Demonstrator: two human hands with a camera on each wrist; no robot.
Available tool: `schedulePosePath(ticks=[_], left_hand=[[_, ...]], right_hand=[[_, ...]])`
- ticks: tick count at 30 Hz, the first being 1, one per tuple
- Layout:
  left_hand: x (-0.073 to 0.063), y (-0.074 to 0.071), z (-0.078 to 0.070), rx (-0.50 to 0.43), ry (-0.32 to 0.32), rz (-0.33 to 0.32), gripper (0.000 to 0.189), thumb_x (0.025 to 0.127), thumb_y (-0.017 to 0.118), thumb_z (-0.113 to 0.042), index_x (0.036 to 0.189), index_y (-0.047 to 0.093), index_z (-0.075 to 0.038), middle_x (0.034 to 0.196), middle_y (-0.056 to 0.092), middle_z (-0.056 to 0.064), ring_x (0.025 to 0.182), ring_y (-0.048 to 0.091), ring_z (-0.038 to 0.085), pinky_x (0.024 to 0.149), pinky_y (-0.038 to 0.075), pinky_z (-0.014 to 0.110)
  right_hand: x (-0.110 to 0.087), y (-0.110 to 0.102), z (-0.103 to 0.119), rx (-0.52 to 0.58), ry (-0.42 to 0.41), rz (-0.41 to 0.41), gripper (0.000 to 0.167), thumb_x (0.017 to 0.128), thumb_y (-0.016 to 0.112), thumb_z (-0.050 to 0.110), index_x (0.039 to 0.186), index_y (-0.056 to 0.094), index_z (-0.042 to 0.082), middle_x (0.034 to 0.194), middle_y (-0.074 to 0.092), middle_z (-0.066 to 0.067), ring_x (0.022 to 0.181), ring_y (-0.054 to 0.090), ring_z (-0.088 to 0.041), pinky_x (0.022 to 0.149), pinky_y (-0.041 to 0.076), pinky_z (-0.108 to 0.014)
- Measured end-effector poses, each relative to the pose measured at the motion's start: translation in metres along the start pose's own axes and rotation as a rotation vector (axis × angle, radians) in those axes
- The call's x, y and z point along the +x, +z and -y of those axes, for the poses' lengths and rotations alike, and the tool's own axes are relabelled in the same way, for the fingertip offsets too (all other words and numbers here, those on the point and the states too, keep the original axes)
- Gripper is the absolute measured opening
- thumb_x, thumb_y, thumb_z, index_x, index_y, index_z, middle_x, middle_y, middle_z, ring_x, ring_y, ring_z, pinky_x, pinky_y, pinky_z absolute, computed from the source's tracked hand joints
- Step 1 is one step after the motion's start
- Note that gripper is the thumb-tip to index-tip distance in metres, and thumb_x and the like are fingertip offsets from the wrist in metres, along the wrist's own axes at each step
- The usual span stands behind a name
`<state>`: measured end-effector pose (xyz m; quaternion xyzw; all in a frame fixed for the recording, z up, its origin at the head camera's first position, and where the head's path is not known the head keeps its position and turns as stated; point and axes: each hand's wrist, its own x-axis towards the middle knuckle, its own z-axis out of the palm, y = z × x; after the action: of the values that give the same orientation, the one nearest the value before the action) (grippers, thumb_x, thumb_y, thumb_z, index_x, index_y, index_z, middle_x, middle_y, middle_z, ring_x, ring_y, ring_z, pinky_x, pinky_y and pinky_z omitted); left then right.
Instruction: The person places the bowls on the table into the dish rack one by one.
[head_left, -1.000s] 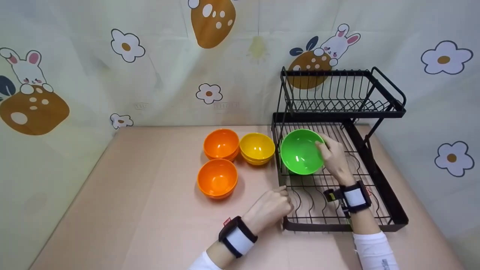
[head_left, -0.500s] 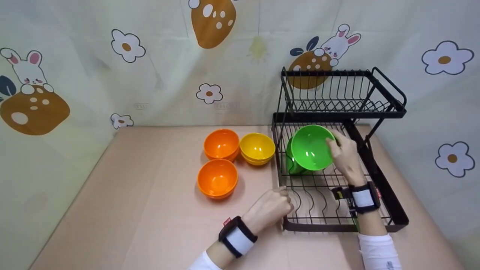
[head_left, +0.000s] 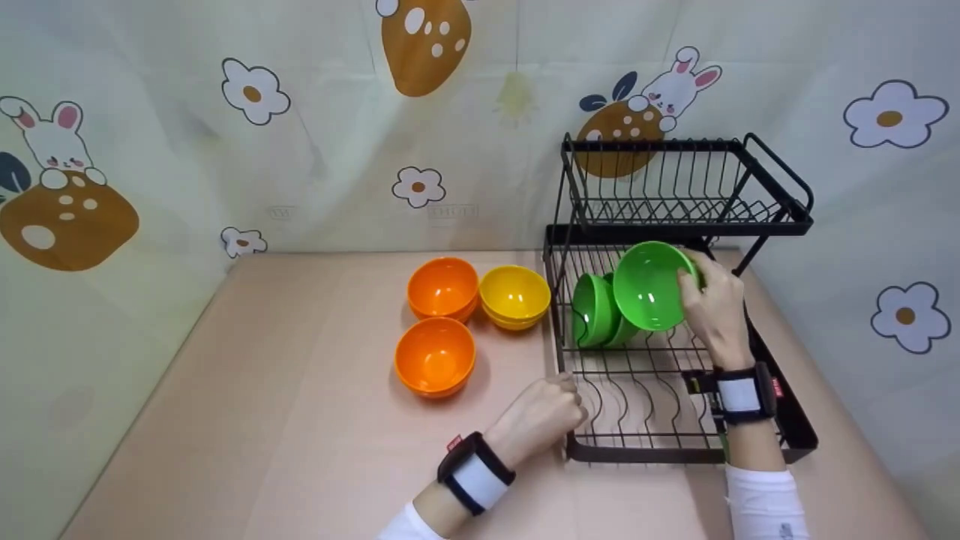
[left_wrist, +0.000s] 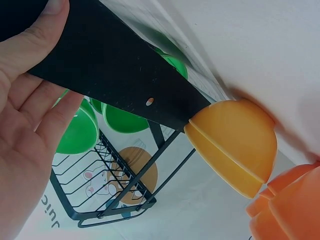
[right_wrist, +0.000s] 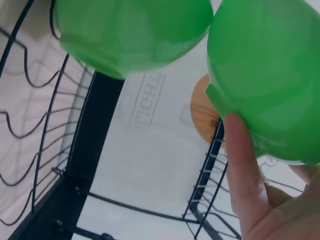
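with the right hand [head_left: 712,306], seen from here, pinching the tilted green bowl [head_left: 649,286] over the lower tier of the rack [head_left: 626,455], beside two edge-standing green bowls [head_left: 592,310], align it with the wires before lowering, and let the left hand [head_left: 536,418], gripping the rack's side, brace it.

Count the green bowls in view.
3: held bowl in the right hand; left bowl and middle bowl tipped on edge in the rack, lower tier. Others may be hidden.
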<state>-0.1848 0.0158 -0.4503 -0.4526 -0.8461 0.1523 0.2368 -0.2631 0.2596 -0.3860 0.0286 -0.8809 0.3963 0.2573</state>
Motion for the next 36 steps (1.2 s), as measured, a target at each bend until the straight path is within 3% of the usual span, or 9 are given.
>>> schedulePosePath(ticks=[5, 12, 16, 20, 28, 36], left_hand=[[0.0, -0.001, 0.0, 0.006, 0.002, 0.0, 0.017, 0.077, 0.072, -0.017, 0.08, 0.072, -0.033, 0.075, 0.067, -0.018, 0.076, 0.056, 0.002, 0.071, 0.05, 0.012], [-0.001, 0.001, 0.0, 0.019, 0.01, -0.006, 0.016, 0.078, 0.072, -0.018, 0.08, 0.072, -0.034, 0.075, 0.067, -0.019, 0.074, 0.056, 0.001, 0.071, 0.049, 0.012], [0.0, 0.0, 0.0, 0.012, 0.01, -0.004, 0.016, 0.078, 0.071, -0.018, 0.08, 0.072, -0.034, 0.076, 0.067, -0.019, 0.074, 0.057, 0.001, 0.072, 0.049, 0.012], [0.0, -0.001, 0.0, 0.009, 0.009, 0.002, 0.014, 0.078, 0.073, -0.019, 0.081, 0.072, -0.033, 0.077, 0.068, -0.018, 0.074, 0.057, 0.001, 0.074, 0.049, 0.012], [0.0, -0.001, -0.001, 0.036, 0.017, -0.02, 0.011, 0.079, 0.071, -0.024, 0.081, 0.072, -0.034, 0.075, 0.069, -0.019, 0.075, 0.057, 0.001, 0.074, 0.048, 0.013], [0.0, -0.001, 0.0, 0.052, 0.016, -0.012, 0.01, 0.079, 0.071, -0.024, 0.082, 0.072, -0.034, 0.076, 0.069, -0.019, 0.074, 0.056, 0.001, 0.074, 0.048, 0.012]], right_hand=[[0.002, -0.005, -0.004, -0.029, 0.036, -0.047, 0.04, 0.091, 0.041, 0.014, 0.125, 0.055, -0.004, 0.113, 0.061, -0.033, 0.093, 0.058, -0.043, 0.08, 0.05, -0.058], [0.002, -0.005, -0.009, -0.136, 0.08, -0.138, 0.041, 0.091, 0.045, 0.024, 0.123, 0.059, 0.003, 0.101, 0.061, -0.027, 0.082, 0.056, -0.037, 0.067, 0.047, -0.046], [0.002, -0.004, -0.011, -0.207, 0.104, -0.174, 0.043, 0.09, 0.046, 0.029, 0.124, 0.059, 0.007, 0.099, 0.059, -0.026, 0.08, 0.056, -0.039, 0.066, 0.047, -0.05], [0.001, -0.003, -0.013, -0.27, 0.125, -0.149, 0.045, 0.091, 0.045, 0.032, 0.125, 0.058, 0.004, 0.101, 0.057, -0.029, 0.082, 0.056, -0.042, 0.07, 0.048, -0.057], [0.0, 0.003, -0.021, -0.323, 0.164, -0.067, 0.052, 0.091, 0.043, 0.034, 0.125, 0.054, -0.004, 0.106, 0.052, -0.032, 0.085, 0.052, -0.042, 0.07, 0.048, -0.056], [0.001, 0.008, -0.025, -0.351, 0.182, -0.01, 0.056, 0.092, 0.042, 0.037, 0.134, 0.048, 0.0, 0.109, 0.05, -0.032, 0.087, 0.053, -0.044, 0.069, 0.05, -0.058]])
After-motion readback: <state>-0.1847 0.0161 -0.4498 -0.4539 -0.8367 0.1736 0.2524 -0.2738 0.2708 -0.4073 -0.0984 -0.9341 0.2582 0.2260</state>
